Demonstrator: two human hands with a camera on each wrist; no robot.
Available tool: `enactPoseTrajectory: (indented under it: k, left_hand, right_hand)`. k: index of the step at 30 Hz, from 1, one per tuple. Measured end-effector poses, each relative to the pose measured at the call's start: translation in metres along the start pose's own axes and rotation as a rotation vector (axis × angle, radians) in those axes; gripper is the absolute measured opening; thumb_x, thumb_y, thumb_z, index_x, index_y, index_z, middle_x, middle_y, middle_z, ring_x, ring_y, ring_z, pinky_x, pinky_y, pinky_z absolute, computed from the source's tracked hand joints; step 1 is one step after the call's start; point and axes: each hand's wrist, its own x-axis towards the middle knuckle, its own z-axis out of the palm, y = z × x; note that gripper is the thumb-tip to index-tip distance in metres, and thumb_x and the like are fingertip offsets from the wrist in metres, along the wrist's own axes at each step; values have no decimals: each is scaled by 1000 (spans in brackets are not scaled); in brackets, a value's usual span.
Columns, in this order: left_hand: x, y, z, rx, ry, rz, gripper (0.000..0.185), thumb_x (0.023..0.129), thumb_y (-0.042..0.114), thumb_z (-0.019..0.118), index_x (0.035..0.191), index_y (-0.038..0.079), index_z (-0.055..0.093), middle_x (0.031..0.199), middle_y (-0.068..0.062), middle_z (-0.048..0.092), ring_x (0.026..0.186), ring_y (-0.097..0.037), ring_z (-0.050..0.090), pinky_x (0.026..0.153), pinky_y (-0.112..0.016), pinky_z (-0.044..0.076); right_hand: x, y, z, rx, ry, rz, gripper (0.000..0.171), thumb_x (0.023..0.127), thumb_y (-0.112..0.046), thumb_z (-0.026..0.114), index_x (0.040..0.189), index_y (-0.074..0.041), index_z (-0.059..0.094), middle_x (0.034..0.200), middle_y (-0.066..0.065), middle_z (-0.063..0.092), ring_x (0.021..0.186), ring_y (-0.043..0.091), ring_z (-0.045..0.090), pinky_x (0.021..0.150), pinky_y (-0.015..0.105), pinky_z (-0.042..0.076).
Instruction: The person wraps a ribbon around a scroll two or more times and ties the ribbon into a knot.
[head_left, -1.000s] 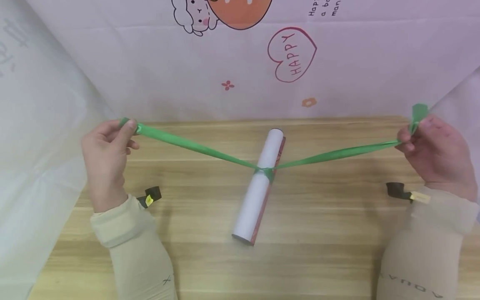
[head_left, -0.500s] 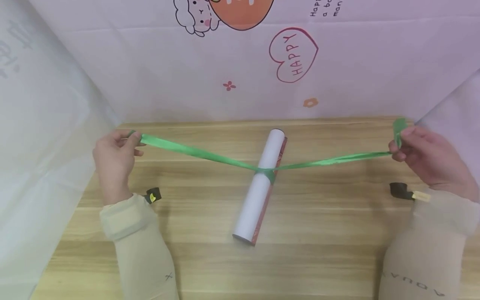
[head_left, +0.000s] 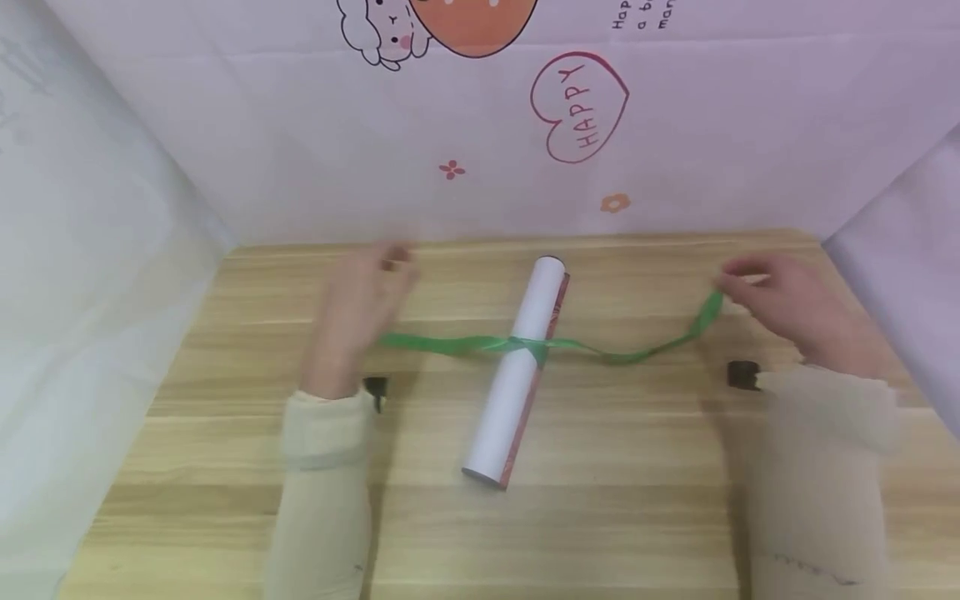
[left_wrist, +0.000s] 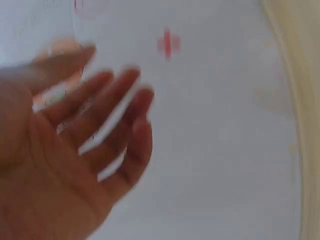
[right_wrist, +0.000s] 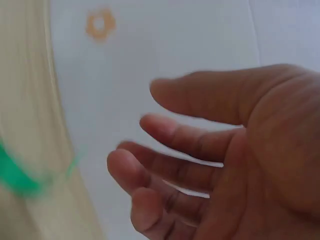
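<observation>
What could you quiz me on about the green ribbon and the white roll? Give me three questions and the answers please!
1. Pick one: what is the ribbon wrapped around?
A) a cup
B) a white roll
C) a spoon

2. True or false: the white roll stands upright on the table.

3. Fill the gap: in the left wrist view, the left hand is holding ____.

Key: 1. B; 2. False, it lies flat; 3. nothing.
</observation>
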Motion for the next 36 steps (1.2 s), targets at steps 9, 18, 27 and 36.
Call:
enactPoseTrajectory:
  k: [9,18,27,36]
  left_hand:
    - [4,35,77,63,-660,63,33,104,18,62,134,7,69,123,-7,72,106,-22,64,101,-39,53]
    - [5,37,87,61,-664,90,23,105,19,60,117,6,74,101,-5,71,87,-20,61,85,-34,53]
    - [7,39,89,93,-640,168,18,104,18,63,97,7,75,79,-2,63,72,-15,53,70,-28,47]
    - [7,42,89,76,-663,175,20,102,19,68,90,7,78,69,1,53,65,-13,47,61,-26,41]
  right_hand:
    - [19,-112,92,-92,-293,-278,35,102,-31,68,133,-13,70,133,10,71,117,29,65,102,50,52]
    - [26,-125,128,-86,-349,-338,16,100,-19,72,114,-11,76,92,0,68,82,16,53,75,30,47]
    - [31,-124,129,-120,-315,-373,15,102,-14,67,113,-6,74,94,2,69,81,15,56,77,31,49]
    - [32,-119,127,-113,-286,-405,18,105,-8,60,110,-9,76,106,4,75,93,18,62,94,42,55]
